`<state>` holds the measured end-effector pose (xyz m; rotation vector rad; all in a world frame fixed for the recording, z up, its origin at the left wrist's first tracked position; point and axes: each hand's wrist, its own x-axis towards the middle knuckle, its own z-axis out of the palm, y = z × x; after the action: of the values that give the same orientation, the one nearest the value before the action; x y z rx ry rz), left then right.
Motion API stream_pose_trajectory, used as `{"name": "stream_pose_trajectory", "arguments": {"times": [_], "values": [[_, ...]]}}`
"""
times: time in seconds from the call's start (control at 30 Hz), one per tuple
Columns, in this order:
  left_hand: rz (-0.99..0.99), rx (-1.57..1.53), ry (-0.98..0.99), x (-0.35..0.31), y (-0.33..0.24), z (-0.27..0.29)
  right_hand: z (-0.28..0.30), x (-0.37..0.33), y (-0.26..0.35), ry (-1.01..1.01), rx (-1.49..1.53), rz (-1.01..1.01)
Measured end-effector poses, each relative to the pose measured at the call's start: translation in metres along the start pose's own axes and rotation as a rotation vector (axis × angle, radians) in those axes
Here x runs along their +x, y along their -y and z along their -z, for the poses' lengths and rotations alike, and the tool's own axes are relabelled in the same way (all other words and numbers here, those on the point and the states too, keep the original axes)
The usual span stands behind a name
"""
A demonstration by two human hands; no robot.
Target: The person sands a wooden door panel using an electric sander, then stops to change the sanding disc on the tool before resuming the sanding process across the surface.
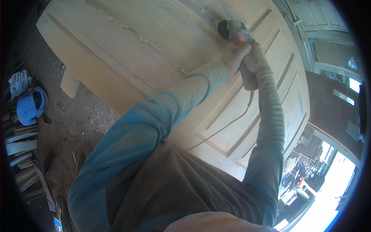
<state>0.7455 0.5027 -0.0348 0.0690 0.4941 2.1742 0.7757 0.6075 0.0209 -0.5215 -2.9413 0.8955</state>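
Observation:
Both of my hands are closed on an angle grinder at the upper right of the wooden panelled surface. My left hand grips it near the head. My right hand wraps round its dusty body, whose rear end shows below the hand. The dark round disc faces the wood at the upper left of the tool; whether it touches cannot be made out. A grey power cord runs from the grinder's rear end down across the panels.
Raised mouldings and recessed panels cover the right part of the wood. Debris lies on the dirt floor at left, with wood offcuts, a blue rounded bundle and a printed white sack. Cluttered shelving stands lower right.

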Motion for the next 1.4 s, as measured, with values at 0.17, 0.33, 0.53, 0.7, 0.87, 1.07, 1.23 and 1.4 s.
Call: {"name": "stream_pose_trajectory", "arguments": {"times": [0.17,0.33,0.53,0.7,0.87,1.07,1.23,1.4], "values": [[0.120,-0.044,-0.026,-0.014,-0.002,-0.005,0.009,-0.008,0.016,0.114,0.110,-0.212],[0.086,0.009,-0.052,-0.030,0.006,-0.009,0.011,-0.026,0.022,0.145,0.031,-0.172],[0.095,0.094,0.010,-0.030,0.018,-0.002,0.014,-0.022,0.000,0.086,0.030,-0.079],[0.186,0.070,-0.074,-0.025,0.001,-0.003,0.015,-0.012,0.017,0.183,0.119,-0.237],[-0.060,0.073,-0.028,-0.053,0.004,0.005,-0.010,-0.022,0.022,0.094,0.115,0.033],[0.112,0.101,-0.053,0.035,-0.034,0.011,0.018,0.066,0.027,0.236,-0.171,-0.234],[0.047,0.073,-0.057,-0.002,-0.050,0.014,-0.014,0.063,0.010,0.138,-0.016,-0.052],[0.002,0.039,-0.064,-0.015,-0.033,0.026,-0.023,0.041,0.031,0.074,0.152,-0.038]]}}
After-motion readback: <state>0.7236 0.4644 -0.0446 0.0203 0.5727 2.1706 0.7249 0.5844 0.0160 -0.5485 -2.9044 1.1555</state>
